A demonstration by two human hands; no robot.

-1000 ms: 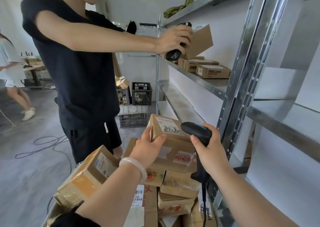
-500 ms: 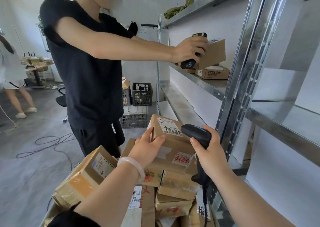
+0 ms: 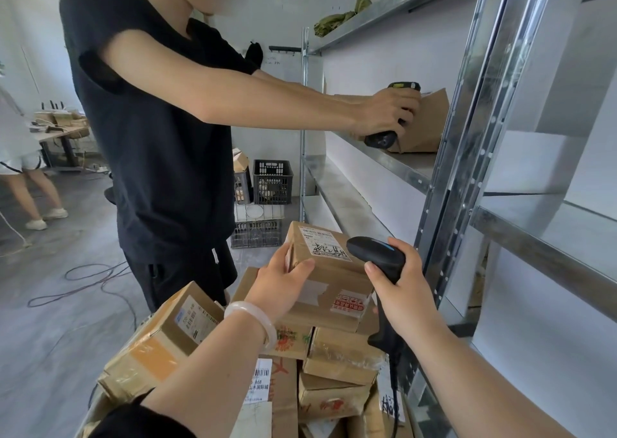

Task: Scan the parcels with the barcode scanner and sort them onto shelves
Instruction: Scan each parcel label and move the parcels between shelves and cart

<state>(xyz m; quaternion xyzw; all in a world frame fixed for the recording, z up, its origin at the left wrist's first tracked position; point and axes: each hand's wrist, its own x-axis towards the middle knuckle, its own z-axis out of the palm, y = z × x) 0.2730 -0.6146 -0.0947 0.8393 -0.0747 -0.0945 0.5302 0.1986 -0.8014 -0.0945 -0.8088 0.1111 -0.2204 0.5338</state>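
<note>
My left hand [image 3: 282, 285] grips a brown cardboard parcel [image 3: 329, 280] by its left side, holding it above a heap of parcels [image 3: 337, 364]. The parcel's white label [image 3: 322, 244] faces up. My right hand [image 3: 405, 292] grips the handle of a black barcode scanner [image 3: 375, 254], whose head points left at the label, close to the parcel's right edge. The metal shelves [image 3: 410, 174] stand on the right.
Another person in black [image 3: 160, 143] stands close on the left front, reaching across to the middle shelf with a scanner and a brown box [image 3: 425, 123]. Black crates [image 3: 272, 182] stand at the shelf's far end. Cables [image 3: 86, 280] lie on the floor. Another person [image 3: 20, 157] stands far left.
My hands, parcel and scanner have hardly moved. The person in black has stepped closer and lowered their box and scanner down onto the middle shelf.
</note>
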